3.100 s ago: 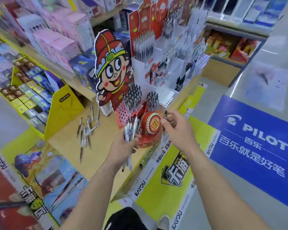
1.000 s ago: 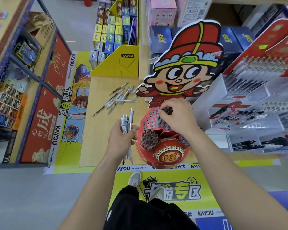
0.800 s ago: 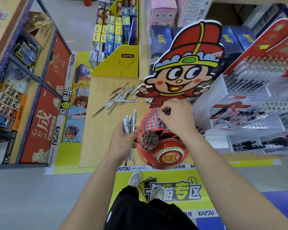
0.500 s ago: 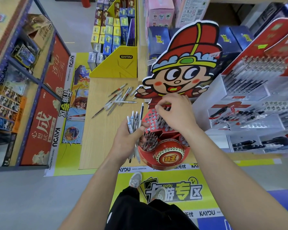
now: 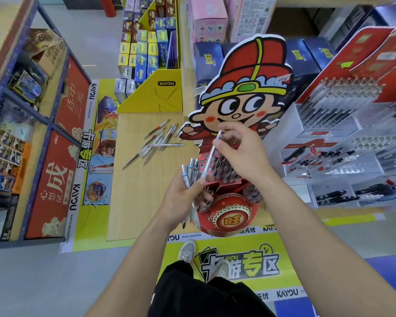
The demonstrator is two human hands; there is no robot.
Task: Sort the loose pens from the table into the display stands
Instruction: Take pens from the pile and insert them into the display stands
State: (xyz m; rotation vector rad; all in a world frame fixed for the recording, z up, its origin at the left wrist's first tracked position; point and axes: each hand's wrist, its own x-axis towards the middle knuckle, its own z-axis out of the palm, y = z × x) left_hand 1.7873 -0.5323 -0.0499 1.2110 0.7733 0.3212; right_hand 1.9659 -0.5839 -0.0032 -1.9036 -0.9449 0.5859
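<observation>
Left hand (image 5: 183,200) grips a bundle of pens (image 5: 189,172); right hand (image 5: 242,154) pinches a single pen (image 5: 209,159) above the red display stand (image 5: 229,217); loose pens (image 5: 157,143) lie on the bench (image 5: 135,197)

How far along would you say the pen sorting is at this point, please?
Done: the red display stand already holds many pens in its slots. In hand: the left hand grips a bundle of pens, and the right hand pinches a single pen above the stand. Left: that bundle, plus a pile of loose pens on the table.
</observation>
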